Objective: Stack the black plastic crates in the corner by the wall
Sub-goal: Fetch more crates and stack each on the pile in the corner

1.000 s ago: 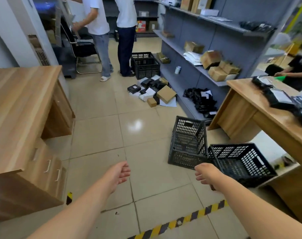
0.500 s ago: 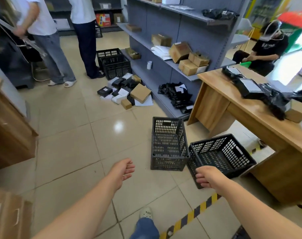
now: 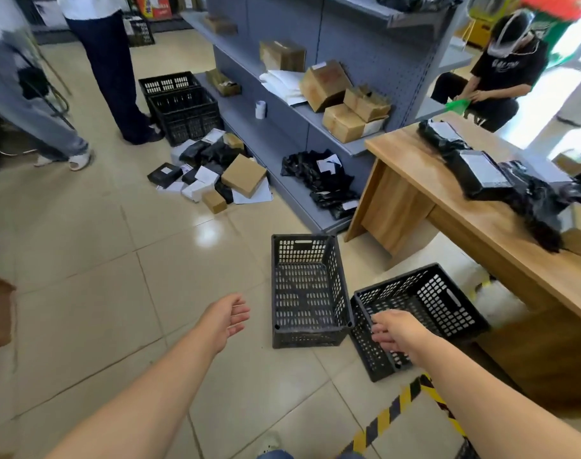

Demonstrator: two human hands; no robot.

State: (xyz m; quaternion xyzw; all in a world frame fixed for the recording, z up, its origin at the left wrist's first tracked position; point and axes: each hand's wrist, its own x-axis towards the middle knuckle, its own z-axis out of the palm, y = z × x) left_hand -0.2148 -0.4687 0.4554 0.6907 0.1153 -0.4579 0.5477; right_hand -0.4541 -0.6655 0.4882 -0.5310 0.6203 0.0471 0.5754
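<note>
Two empty black plastic crates sit side by side on the tiled floor in front of me. The left crate (image 3: 307,289) stands square; the right crate (image 3: 428,309) is turned at an angle against the wooden desk. My right hand (image 3: 395,332) hovers at the near rim of the right crate, fingers apart, holding nothing. My left hand (image 3: 228,318) is open over the bare floor, left of the left crate. A stack of two more black crates (image 3: 180,104) stands farther back beside the grey shelving.
A wooden desk (image 3: 481,207) with black parcels stands right. Grey shelving (image 3: 282,120) holds cardboard boxes. Boxes and packets (image 3: 213,175) litter the floor. Two people stand at the back left; another sits at the back right. Yellow-black floor tape (image 3: 392,409) runs near my feet.
The view has swung right and come closer to the two crates. My right hand has reached forward to the rim of the right crate; my left hand stays open beside the left one.
</note>
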